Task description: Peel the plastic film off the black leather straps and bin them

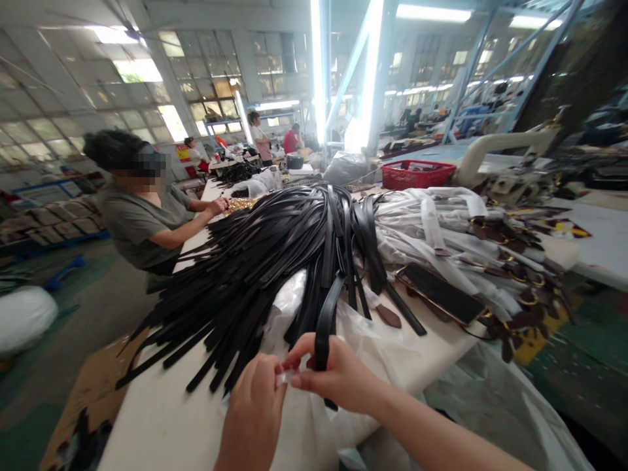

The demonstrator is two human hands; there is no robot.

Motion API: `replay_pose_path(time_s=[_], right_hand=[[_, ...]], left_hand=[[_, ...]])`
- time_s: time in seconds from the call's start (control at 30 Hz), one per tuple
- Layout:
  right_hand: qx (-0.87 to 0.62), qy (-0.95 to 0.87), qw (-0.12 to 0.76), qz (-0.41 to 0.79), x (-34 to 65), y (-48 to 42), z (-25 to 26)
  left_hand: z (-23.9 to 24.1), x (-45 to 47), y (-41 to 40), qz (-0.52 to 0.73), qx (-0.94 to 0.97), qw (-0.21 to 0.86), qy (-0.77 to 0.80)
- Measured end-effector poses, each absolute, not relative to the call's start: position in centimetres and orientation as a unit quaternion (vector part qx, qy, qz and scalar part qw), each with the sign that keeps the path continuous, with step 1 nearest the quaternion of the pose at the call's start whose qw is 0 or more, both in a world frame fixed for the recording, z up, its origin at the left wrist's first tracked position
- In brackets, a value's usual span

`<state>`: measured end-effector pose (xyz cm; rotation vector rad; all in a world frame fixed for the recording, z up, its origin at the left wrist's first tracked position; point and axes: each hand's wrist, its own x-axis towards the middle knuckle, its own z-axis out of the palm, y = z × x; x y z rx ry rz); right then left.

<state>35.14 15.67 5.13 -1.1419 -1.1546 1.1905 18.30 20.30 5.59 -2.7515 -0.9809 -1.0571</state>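
My left hand [255,396] is closed near the table's front, its fingertips pinching a small piece of clear plastic film [286,377]. My right hand [341,373] meets it there, thumb and forefinger at the same film. A black strap [328,317] curves down from the pile and runs through the fingers of my right hand. Just beyond both hands spreads a large heap of black straps [265,242], their ends fanned toward the left edge. Thin plastic wrapping [363,333] lies beneath and beside my right hand.
White-wrapped straps with brown ends [432,222] lie right of the heap, beside a dark phone [441,294]. Behind are a red basket [417,174] and a sewing machine [515,157]. A co-worker [147,216] works at the left side of the table [161,418].
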Motion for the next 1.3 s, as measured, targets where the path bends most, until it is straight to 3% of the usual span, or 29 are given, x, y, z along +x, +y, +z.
replay_pose_path(time_s=[0.23,0.47,0.67,0.77,0.9,1.1,1.3], right_hand=[[-0.52,-0.49,0.556,0.425,34.9,15.7,4.8],[-0.512,-0.519,0.564,0.387,35.3,15.9,5.1],[-0.52,-0.548,0.533,0.382,36.0,15.9,5.2],[-0.561,-0.553,0.497,0.365,36.2,15.9,5.7],[-0.543,-0.535,0.531,0.37,36.2,16.1,6.4],[-0.509,-0.491,0.569,0.419,36.3,16.1,6.5],[-0.527,-0.479,0.567,0.414,35.4,16.2,6.0]], left_hand=[[5.7,18.6,20.8,-0.335,-0.88,-0.014,-0.336],[6.2,19.0,21.2,-0.307,-0.872,-0.123,-0.361],[7.6,19.9,21.1,-0.222,-0.838,-0.258,-0.426],[8.6,20.2,21.1,-0.143,-0.799,-0.376,-0.446],[9.3,19.8,21.4,-0.107,-0.751,-0.525,-0.386],[8.9,19.0,22.1,-0.145,-0.768,-0.472,-0.407],[8.4,19.4,22.2,-0.193,-0.766,-0.493,-0.363]])
